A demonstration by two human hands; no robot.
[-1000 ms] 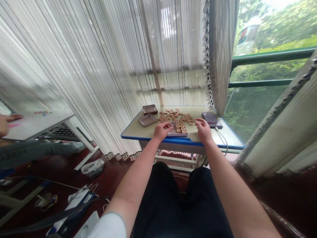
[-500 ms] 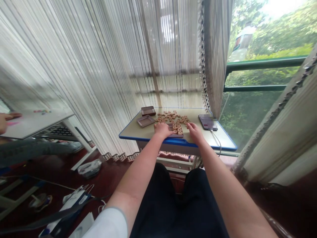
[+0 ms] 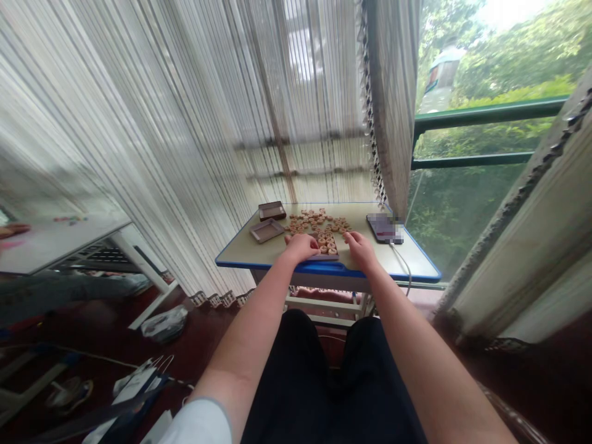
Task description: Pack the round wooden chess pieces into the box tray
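Round wooden Chinese chess pieces (image 3: 328, 243) stand in rows in a shallow open box (image 3: 325, 257) at the desk's front edge. My left hand (image 3: 303, 246) is curled over the box's left side, its thumb close to the nearest pieces. Its palm and fingers hide that part of the box. Just right of the box, my right hand (image 3: 361, 250) has thumb and fingertips drawn together; whatever is between them is too small to make out. Behind both hands lies a loose spread of more pieces (image 3: 314, 218).
Two shallow trays, a brown one (image 3: 272, 211) and a paler one (image 3: 267, 230), sit at the desk's left. A phone (image 3: 385, 229) with a white cable (image 3: 407, 268) lies at right. Another person's hand (image 3: 13, 229) is at a white table (image 3: 69, 237) far left.
The whole view has shifted slightly. My hands keep nearly the same places around the box. At far left, the other person's hand now shows less.
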